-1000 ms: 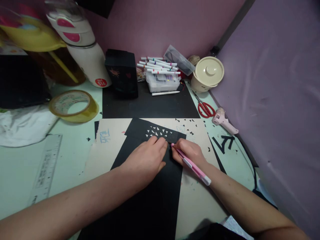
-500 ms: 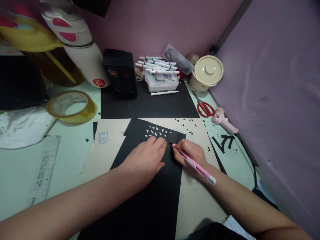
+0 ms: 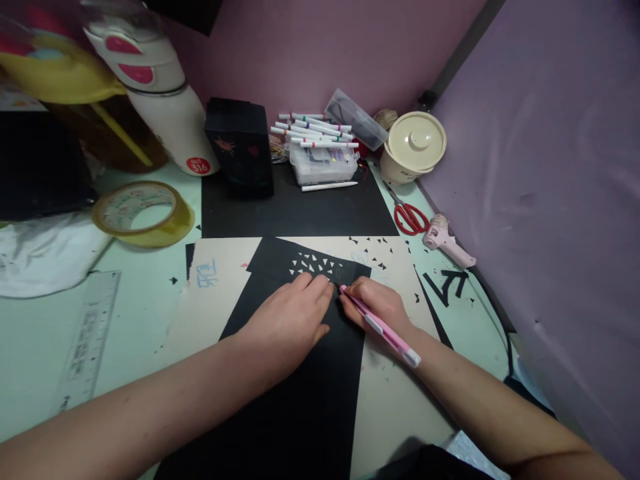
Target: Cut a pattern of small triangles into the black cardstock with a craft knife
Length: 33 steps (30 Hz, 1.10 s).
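A sheet of black paper (image 3: 305, 393) lies on a pale board, with several small triangular cut-outs (image 3: 313, 261) near its far edge. My left hand (image 3: 293, 317) rests flat on the paper, fingers stretched out just below the cut-outs. Closed in a pen-like grip, my right hand (image 3: 380, 303) holds a pink utility knife (image 3: 383, 328). The knife's tip meets the paper just right of my left fingertips; its grey-white end slants back toward my right forearm. The blade itself is too small to make out clearly.
Black paper scraps (image 3: 383, 250) dot the pale board (image 3: 200, 313). Red-handled scissors (image 3: 411, 219) and a pink glue gun (image 3: 449, 241) lie right. A tape roll (image 3: 145, 213) and clear ruler (image 3: 90, 340) lie left. Behind stand a white bottle (image 3: 170, 120), markers (image 3: 320, 130) and a lidded pot (image 3: 415, 143).
My right hand and the utility knife have shifted slightly left, the knife's tip closer to my left fingertips and its rear end lower left. My left hand stays put.
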Available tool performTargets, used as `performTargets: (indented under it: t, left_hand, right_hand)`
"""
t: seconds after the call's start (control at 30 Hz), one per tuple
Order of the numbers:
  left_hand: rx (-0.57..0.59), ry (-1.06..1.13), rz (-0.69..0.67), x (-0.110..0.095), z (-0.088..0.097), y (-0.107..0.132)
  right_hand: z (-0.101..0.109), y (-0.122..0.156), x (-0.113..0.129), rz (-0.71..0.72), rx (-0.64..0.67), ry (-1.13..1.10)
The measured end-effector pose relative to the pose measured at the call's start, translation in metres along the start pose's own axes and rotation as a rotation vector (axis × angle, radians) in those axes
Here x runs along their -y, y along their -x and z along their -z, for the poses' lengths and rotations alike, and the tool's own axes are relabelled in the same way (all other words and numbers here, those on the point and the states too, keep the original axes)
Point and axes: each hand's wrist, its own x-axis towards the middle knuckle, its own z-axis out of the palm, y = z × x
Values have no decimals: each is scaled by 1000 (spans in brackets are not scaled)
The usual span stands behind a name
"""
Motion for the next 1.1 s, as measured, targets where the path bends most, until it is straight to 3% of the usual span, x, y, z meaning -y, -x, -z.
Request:
performTargets:
  t: [1.1]
  left_hand:
    - [-23,19,-7,-1,1,0]
  right_hand:
    - [2,-4,4,42,47,103]
